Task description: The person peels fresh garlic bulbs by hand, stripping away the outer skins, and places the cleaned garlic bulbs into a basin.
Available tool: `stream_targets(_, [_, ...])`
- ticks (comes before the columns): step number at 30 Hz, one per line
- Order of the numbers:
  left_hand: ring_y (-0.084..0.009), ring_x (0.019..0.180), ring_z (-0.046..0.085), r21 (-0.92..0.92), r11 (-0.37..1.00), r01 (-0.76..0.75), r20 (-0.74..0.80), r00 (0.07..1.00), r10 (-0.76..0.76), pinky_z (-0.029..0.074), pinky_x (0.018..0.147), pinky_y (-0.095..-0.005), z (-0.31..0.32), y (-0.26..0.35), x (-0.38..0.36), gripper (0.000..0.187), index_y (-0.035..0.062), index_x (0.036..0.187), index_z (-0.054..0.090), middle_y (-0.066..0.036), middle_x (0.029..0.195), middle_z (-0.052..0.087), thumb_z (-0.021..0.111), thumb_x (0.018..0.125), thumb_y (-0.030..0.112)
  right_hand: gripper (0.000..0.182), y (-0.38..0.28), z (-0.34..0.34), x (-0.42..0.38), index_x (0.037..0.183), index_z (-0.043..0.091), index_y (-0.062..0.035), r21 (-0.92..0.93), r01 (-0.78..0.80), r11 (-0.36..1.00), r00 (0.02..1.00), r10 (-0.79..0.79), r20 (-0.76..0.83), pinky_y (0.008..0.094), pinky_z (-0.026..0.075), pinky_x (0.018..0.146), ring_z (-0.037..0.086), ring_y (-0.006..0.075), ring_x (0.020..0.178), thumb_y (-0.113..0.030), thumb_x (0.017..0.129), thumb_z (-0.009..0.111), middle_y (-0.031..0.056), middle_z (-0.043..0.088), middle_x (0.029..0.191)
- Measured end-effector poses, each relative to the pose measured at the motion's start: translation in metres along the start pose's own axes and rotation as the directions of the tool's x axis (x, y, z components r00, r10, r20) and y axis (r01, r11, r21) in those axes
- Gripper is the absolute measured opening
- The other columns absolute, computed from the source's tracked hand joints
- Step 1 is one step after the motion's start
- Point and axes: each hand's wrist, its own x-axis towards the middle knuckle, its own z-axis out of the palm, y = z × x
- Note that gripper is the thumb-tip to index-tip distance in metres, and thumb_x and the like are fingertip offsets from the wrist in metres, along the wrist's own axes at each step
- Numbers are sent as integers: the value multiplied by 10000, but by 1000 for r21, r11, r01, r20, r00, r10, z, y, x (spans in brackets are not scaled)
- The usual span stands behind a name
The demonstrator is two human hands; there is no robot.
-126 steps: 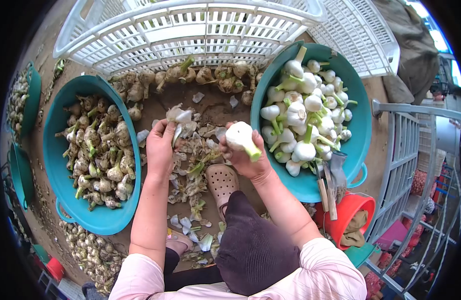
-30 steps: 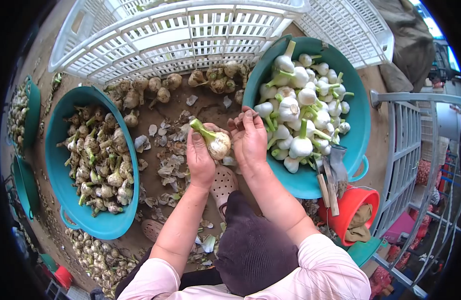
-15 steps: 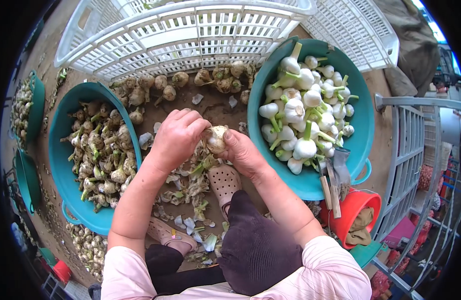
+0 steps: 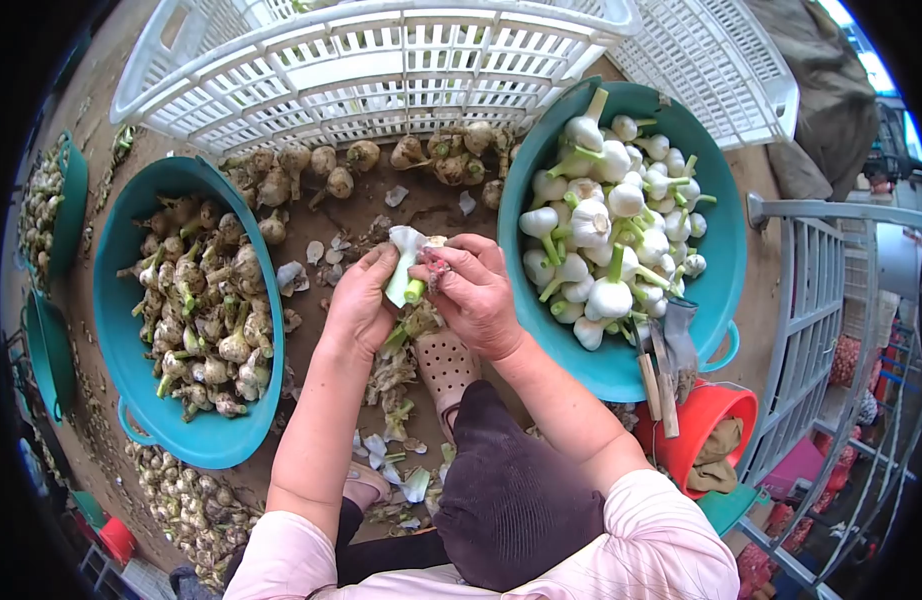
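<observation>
Over the littered ground, my left hand (image 4: pixel 364 295) pinches a white sheet of garlic skin (image 4: pixel 405 248). My right hand (image 4: pixel 473 298) is closed around a garlic bulb, mostly hidden by the fingers; its cut green stem (image 4: pixel 414 291) points down toward me. A small reddish spot shows at my right fingers, too small to make out. To the left, a teal tub (image 4: pixel 109 300) contains unpeeled, dirt-covered garlic (image 4: pixel 206 320). At the right, another teal tub (image 4: pixel 726 230) is heaped with clean white garlic (image 4: pixel 611 225).
White plastic crates (image 4: pixel 381 85) stand at the back, with loose dirty bulbs (image 4: pixel 339 183) along their base. Peeled skins (image 4: pixel 391 385) litter the ground around my clogs (image 4: pixel 446 368). Wooden-handled tools (image 4: pixel 664 385) and a red bucket (image 4: pixel 696 440) are at right, beside a metal rail (image 4: pixel 811 290).
A white sheet of skin has come away from the bulb into my left hand. The bulb has turned, its green stem now showing. My left hand has moved slightly down and right.
</observation>
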Motion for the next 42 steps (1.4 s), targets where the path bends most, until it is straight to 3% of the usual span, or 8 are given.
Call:
stream_targets(7, [-155, 854, 627, 77, 986, -147, 68, 988, 142, 518, 749, -278, 1, 4, -21, 226, 8, 1096, 568, -70, 967, 639, 518, 966, 187, 218, 13, 14, -3, 1022, 555, -17, 156, -338, 928, 939, 343, -4, 367, 430, 843, 538, 254, 927, -174, 880, 610, 122, 575, 1013])
stream_targets(8, [-148, 841, 625, 179, 962, -208, 242, 957, 162, 514, 738, -273, 0, 10, -34, 216, 9, 1069, 585, -66, 947, 643, 527, 962, 187, 223, 22, 18, -3, 1019, 547, -13, 634, -521, 572, 755, 655, 31, 336, 430, 844, 531, 204, 927, -208, 916, 579, 103, 572, 1018])
stream_targets(9, [-195, 817, 632, 564, 761, -322, 413, 907, 78, 506, 736, -293, -7, 15, -46, 216, 9, 999, 623, -90, 933, 661, 579, 930, 208, 243, 29, 20, -2, 1017, 539, -9, 899, -437, 17, 509, 829, 232, 305, 430, 845, 524, 154, 926, -243, 952, 548, 85, 569, 1022])
stream_targets(11, [-253, 819, 634, 827, 206, -523, 561, 741, -369, 501, 758, -320, 2, 26, -64, 230, 16, 966, 649, -112, 952, 654, 644, 866, 223, 307, 29, 16, 0, 1018, 541, -1, 872, -464, 156, 539, 831, 138, 267, 433, 811, 507, 92, 900, -304, 964, 535, 46, 574, 994])
stream_targets(14, [-298, 852, 628, 643, -530, -552, 548, 816, -184, 503, 769, -354, -12, 23, -66, 255, 40, 998, 658, -130, 976, 634, 679, 809, 210, 305, 18, 15, 3, 1018, 567, 2, 741, -571, 354, 644, 752, 137, 278, 456, 762, 539, 116, 820, -293, 940, 580, 40, 617, 898])
stream_targets(18, [-294, 819, 614, 800, -131, -585, 545, 620, 564, 514, 697, -344, 15, 30, -58, 296, 42, 1004, 646, -114, 920, 607, 733, 723, 66, 263, 0, 17, 6, 986, 569, -5, 634, -581, 511, 714, 694, 95, 292, 461, 727, 558, 157, 797, -254, 915, 614, 76, 601, 877])
stream_targets(29, [-274, 796, 584, 709, -435, -555, 700, 631, 336, 500, 649, -363, 4, 32, -39, 170, 50, 878, 547, -83, 864, 542, 638, 735, 38, 283, 4, 21, -1, 922, 557, 5, 472, -603, 643, 767, 630, 123, 308, 447, 634, 523, 178, 676, -252, 877, 665, 68, 549, 776])
stream_targets(42, [-330, 893, 591, 732, -651, -200, 225, 973, -45, 492, 767, -415, -59, 48, -35, 219, 38, 1000, 584, -162, 937, 586, 607, 797, 114, 392, 28, -6, 8, 1062, 580, -39, 815, -263, -517, 464, 672, 577, 220, 323, 412, 402, 79, 539, -378, 874, 639, -5, 541, 758])
